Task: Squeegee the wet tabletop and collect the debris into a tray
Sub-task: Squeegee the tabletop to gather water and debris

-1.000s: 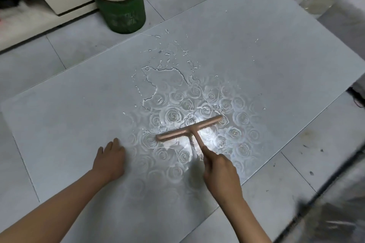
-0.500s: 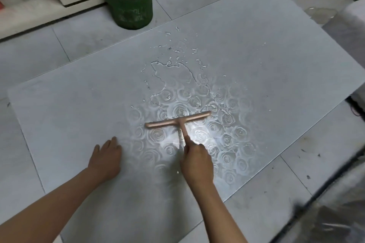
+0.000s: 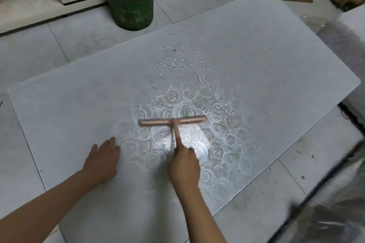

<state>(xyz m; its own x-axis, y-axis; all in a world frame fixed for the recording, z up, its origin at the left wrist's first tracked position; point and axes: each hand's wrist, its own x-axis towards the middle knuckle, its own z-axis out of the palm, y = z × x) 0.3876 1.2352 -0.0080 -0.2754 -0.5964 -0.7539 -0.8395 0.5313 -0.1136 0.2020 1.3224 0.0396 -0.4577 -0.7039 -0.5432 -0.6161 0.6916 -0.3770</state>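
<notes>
You're early in the job: water (image 3: 177,79) pools mid-tabletop (image 3: 79,114) w/ droplets scattered beyond it, and there's no tray in view, so debris pickup isn't started. Your right hand (image 3: 184,165) is wrapped round the squeegee (image 3: 171,122) handle; its blade sits just far of your knuckles, at the puddle's near edge. Your left hand (image 3: 102,158) lies flat, fingers straight, near-left of the blade.

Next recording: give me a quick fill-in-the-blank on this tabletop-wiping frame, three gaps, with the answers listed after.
1. The right hand grips the handle of a pink ______.
2. The left hand rests flat on the ______.
3. The green cylinder on the floor has a ______ face on its top.

Missing words: squeegee; tabletop; panda.
</notes>
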